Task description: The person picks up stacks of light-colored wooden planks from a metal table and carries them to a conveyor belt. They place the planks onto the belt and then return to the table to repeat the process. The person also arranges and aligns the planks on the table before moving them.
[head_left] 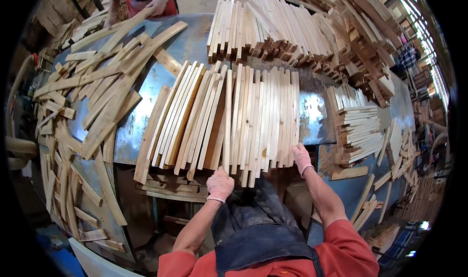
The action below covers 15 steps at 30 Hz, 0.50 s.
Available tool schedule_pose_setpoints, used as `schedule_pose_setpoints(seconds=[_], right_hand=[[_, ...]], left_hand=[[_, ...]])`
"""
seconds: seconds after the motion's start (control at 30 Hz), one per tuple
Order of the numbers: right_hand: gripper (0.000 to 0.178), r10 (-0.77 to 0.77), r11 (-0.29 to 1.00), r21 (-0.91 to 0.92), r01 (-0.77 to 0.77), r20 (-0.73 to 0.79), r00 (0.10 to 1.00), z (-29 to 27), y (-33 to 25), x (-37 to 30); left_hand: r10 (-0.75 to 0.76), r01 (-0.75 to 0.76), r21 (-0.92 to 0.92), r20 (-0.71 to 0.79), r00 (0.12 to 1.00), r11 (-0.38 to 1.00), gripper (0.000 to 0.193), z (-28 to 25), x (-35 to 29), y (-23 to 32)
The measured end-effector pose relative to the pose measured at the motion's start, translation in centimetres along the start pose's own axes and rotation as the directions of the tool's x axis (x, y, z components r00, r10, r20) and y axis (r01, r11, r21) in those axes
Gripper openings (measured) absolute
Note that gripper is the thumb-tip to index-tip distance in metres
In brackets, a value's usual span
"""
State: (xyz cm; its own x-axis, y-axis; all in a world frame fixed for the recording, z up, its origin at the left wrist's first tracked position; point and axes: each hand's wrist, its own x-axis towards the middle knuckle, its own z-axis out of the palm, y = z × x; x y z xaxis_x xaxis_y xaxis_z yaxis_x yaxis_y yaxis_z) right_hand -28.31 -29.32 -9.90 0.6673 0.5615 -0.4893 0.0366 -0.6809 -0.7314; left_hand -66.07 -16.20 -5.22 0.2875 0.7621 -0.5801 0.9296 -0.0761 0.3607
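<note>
In front of me a row of pale wooden strips lies side by side on the metal table, near ends uneven and jutting past the edge. My left hand, in a thin whitish glove, closes around the near end of the leftmost strip. At the row's right side my right hand, gloved alike, grips the near end of the outermost strip, its fingertips partly hidden. Just left of the row, a looser group of wooden strips leans at a slant, some standing on edge.
Behind the row stands a long stack of strips, with taller piles at the right. Jumbled boards cover the left side, where another person's hand holds a board. More short strips are stacked to the right.
</note>
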Motion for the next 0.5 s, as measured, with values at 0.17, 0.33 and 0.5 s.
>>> schedule_pose_setpoints(seconds=[0.17,0.33,0.5], right_hand=[[0.042,0.308,0.946,0.149,-0.289,-0.123,0.943,-2.9,-1.5,2.4],[0.044,0.109,0.99,-0.078,-0.115,-0.085,0.99,-5.0,5.6,7.3],[0.047,0.044,0.917,-0.396,-0.039,0.005,0.999,-7.9,9.4,6.4]], left_hand=[[0.125,-0.124,-0.015,0.161,0.979,0.992,0.051,0.1,1.8,1.9],[0.217,-0.196,-0.122,0.201,0.955,0.973,0.086,-2.5,3.3,0.6],[0.215,-0.153,-0.415,0.108,0.971,0.897,0.107,-4.1,5.5,2.3]])
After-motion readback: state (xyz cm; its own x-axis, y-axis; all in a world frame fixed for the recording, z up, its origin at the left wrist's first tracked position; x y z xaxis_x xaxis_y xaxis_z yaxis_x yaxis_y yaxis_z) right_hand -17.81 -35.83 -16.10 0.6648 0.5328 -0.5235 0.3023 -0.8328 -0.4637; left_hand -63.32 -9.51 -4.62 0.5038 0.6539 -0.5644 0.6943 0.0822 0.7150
